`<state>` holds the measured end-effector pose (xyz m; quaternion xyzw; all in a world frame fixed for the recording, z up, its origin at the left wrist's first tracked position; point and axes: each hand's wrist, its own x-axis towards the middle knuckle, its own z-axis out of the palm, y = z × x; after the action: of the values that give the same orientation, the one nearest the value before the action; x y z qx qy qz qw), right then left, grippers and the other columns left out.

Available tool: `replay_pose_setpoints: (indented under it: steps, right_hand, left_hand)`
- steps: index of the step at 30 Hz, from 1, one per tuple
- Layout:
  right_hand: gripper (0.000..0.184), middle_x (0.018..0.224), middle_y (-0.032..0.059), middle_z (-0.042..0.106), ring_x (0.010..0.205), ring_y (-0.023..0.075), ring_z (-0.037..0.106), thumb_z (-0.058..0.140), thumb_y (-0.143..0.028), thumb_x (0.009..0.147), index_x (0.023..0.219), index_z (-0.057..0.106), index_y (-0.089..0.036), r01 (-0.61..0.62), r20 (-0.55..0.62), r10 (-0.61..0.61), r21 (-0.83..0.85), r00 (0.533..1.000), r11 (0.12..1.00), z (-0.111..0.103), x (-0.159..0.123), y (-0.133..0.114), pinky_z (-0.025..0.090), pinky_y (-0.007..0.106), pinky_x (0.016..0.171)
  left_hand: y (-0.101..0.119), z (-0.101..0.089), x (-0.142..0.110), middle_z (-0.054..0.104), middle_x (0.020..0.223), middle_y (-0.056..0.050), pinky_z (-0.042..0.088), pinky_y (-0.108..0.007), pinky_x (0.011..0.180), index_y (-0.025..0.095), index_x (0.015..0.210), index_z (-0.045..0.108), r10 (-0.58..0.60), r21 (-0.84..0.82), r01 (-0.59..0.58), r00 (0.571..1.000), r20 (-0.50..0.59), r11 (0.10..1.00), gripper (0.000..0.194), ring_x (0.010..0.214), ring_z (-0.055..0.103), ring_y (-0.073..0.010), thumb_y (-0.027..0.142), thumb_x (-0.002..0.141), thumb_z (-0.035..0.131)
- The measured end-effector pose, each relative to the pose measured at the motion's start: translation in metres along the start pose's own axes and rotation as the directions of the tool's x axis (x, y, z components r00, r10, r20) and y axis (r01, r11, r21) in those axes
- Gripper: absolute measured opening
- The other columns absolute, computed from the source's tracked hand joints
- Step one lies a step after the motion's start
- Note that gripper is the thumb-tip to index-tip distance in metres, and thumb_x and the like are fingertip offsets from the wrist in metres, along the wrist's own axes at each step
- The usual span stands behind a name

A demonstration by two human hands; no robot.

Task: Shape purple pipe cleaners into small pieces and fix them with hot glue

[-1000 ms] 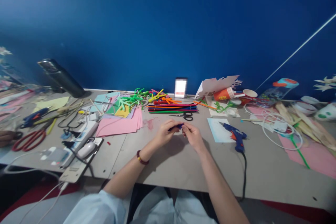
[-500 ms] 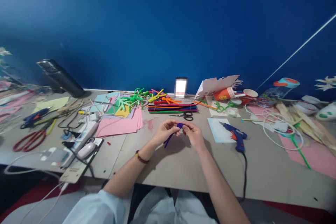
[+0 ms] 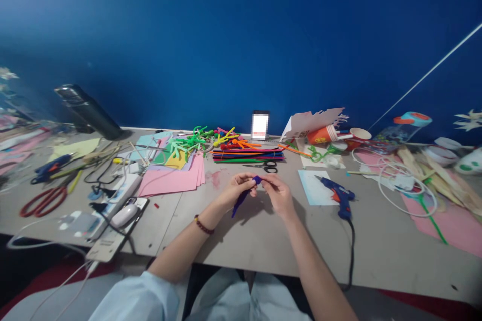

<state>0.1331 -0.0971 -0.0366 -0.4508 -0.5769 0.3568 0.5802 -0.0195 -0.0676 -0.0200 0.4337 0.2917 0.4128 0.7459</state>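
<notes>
A purple pipe cleaner (image 3: 236,205) is pinched between both hands above the middle of the table. Its upper part is bunched into a small coil at the fingertips, and a straight tail hangs down to the left. My left hand (image 3: 238,187) is closed on it from the left. My right hand (image 3: 277,192) grips the bunched end from the right with thumb and fingers. Just beyond the hands lie small black-handled scissors (image 3: 270,166) and a bundle of coloured pipe cleaners (image 3: 248,155).
A blue hot glue gun (image 3: 337,193) rests on a sheet at right, its cord running off the front edge. Pink paper (image 3: 169,182), a power strip (image 3: 116,205) and red-handled scissors (image 3: 43,201) lie at left. A phone (image 3: 260,126) stands against the wall.
The purple pipe cleaner's tail has swung slightly down and left and looks thicker. My fingers have shifted a little around the coil; both hands keep nearly the same place.
</notes>
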Motion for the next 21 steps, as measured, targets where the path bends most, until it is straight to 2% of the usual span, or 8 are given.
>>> replay_pose_setpoints:
  steps: [8,13,21]
  right_hand:
    - [0.023,0.088,0.0045,0.061,0.085,0.0178,0.057,0.052,-0.033,0.088,0.102,0.069,-0.027,0.101,0.137,-0.091,-0.067,0.986,0.993,-0.004,0.002,0.001,0.048,0.033,0.077]
    - [0.025,0.084,0.0035,0.056,0.082,0.0166,0.055,0.049,-0.033,0.09,0.106,0.068,-0.029,0.13,0.218,-0.104,-0.109,0.97,0.985,-0.008,0.002,-0.001,0.046,0.031,0.076]
    - [0.026,0.087,0.0038,0.051,0.085,0.0164,0.053,0.053,-0.037,0.088,0.105,0.069,-0.027,0.119,0.232,-0.09,-0.117,0.969,0.986,-0.009,0.002,0.002,0.046,0.03,0.078]
  left_hand:
    - [0.003,-0.005,0.001,0.061,0.058,0.001,0.042,-0.019,0.048,0.011,0.084,0.066,-0.112,-0.016,0.113,0.993,0.026,0.994,0.038,0.044,0.054,-0.0069,0.036,0.058,0.08]
    - [0.005,-0.011,0.001,0.06,0.058,0.0,0.041,-0.019,0.049,0.01,0.082,0.068,-0.18,0.029,0.178,0.979,0.09,0.984,0.034,0.044,0.052,-0.0064,0.033,0.06,0.079]
    - [0.002,-0.015,0.003,0.057,0.057,0.0,0.035,-0.018,0.045,0.009,0.079,0.067,-0.244,0.029,0.243,0.954,0.175,0.97,0.037,0.042,0.045,-0.0044,0.039,0.06,0.078]
